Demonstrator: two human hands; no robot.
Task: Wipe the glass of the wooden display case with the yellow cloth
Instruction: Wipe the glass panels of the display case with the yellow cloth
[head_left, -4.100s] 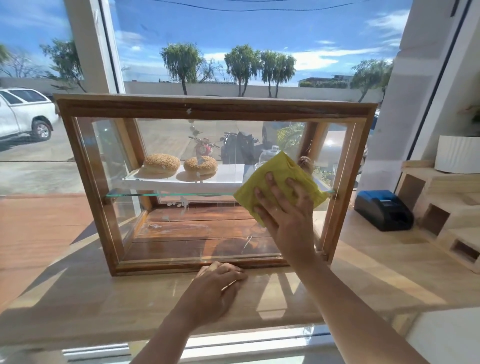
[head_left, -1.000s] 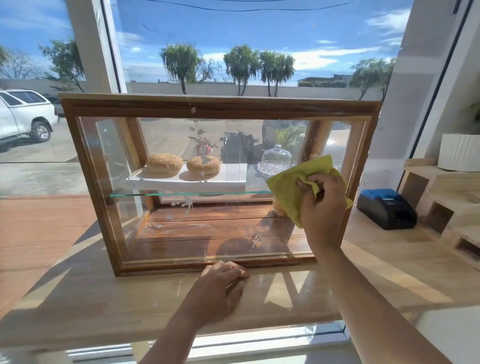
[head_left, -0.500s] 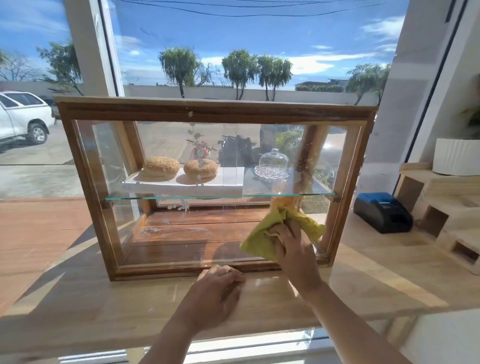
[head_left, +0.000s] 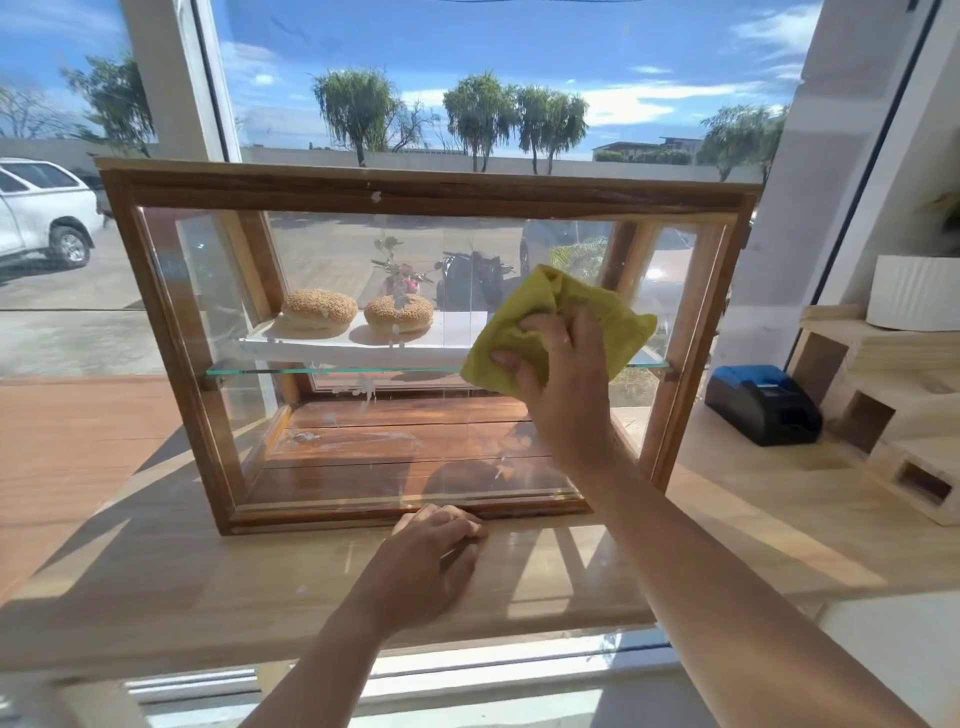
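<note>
The wooden display case (head_left: 426, 189) sits on the light wood worktop (head_left: 156, 582), right in front of a big window. Its front glass (head_left: 332, 447) faces the person & has white smears on it, mostly low down near the middle.

The right hand (head_left: 563, 387) is up at the right side of the glass, about level w/ the glass shelf (head_left: 332, 370) inside. Its fingers (head_left: 524, 358) are curled shut on the yellow cloth (head_left: 530, 306), w/ the cloth bunched up. Most of the cloth sticks out above & to both sides of the fingers; the hand covers its lower middle part. The cloth looks pressed on the glass, but can't tell for sure.

The left hand (head_left: 426, 564) lies on the worktop just below the case's bottom rail, near the middle. Its fingers (head_left: 452, 519) are bent under, tips touching or almost touching the frame, holding nothing.

Inside, 2 seeded buns (head_left: 318, 310) sit side by side on a white tray (head_left: 291, 347) on the shelf, left of the cloth. A black & blue box (head_left: 761, 402) sits on the worktop right of the case.
</note>
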